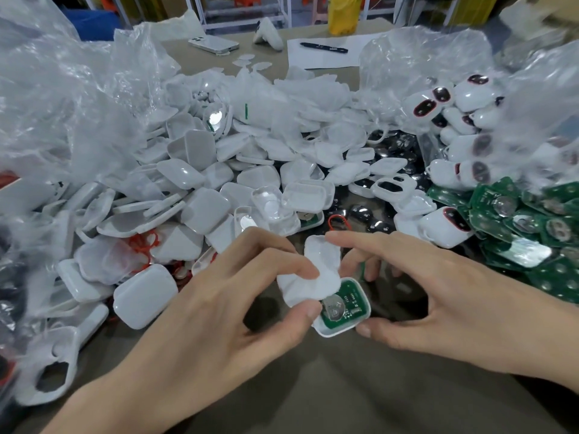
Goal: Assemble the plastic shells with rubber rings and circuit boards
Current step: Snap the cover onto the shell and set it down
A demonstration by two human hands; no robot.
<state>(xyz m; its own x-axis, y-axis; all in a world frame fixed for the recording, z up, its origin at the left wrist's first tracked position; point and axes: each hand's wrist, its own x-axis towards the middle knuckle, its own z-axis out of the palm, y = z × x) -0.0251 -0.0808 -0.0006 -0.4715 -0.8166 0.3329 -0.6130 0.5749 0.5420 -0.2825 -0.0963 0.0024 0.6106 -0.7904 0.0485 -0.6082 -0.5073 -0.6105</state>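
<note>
- Over the table [313, 389], between my two hands, is the white shell [327, 332] with a green circuit board [346, 297] lying inside it.
- My left hand [225, 308] pinches a soft white piece [316, 278] between thumb and forefinger, with the other fingers loosely curled. The piece covers the shell's upper left.
- My right hand [454, 296] grips the shell, thumb at its lower edge and fingers curled behind. The forefinger reaches the piece's top edge.
- Beyond lies a heap of white shells [194, 189], with green boards [532, 227] piled at right.

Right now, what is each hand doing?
Left hand: pinches a thin white plastic piece.
Right hand: holds the white shell with the green circuit board.
</note>
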